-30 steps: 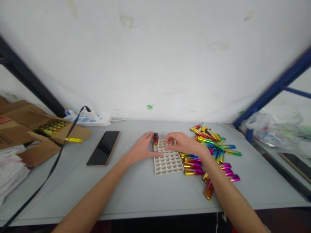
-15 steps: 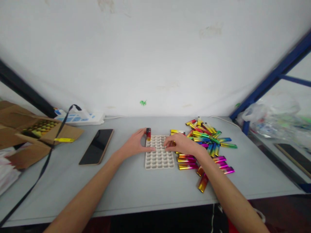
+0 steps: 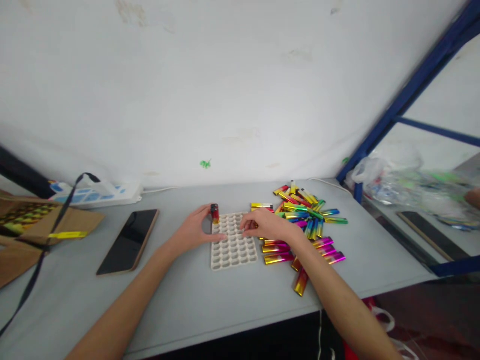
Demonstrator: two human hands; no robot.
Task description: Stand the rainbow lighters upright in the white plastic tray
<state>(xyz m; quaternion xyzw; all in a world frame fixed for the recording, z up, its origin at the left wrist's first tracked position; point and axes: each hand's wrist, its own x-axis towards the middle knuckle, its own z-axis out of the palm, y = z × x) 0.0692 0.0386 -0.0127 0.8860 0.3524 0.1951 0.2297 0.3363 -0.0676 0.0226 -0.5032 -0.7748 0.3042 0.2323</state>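
Note:
A pale tray (image 3: 234, 252) with rows of oval holes lies on the table. One red-and-gold lighter (image 3: 215, 214) with a black top stands upright at its far left corner. My left hand (image 3: 192, 231) rests at the tray's left side, thumb stretched over the holes and fingertips beside the lighter, thumb and fingers apart. Over the tray's right side, my right hand (image 3: 264, 224) has its fingers curled and pinched together. What they hold, if anything, is hidden. Right of the tray lies a loose pile of shiny lighters (image 3: 277, 258) in gold, red, pink, green and blue.
Left of the tray lies a phone (image 3: 129, 242). Beyond it are an open cardboard box (image 3: 80, 225), a white power strip (image 3: 112, 196) and a dark hanging strap (image 3: 69, 212). A blue metal frame (image 3: 378, 127) and clear plastic bags (image 3: 393, 182) stand at the right.
My view has turned right, so everything sits further left in the picture. Both hands keep nearly the same place over the tray. A blurred shape now shows at the far right edge.

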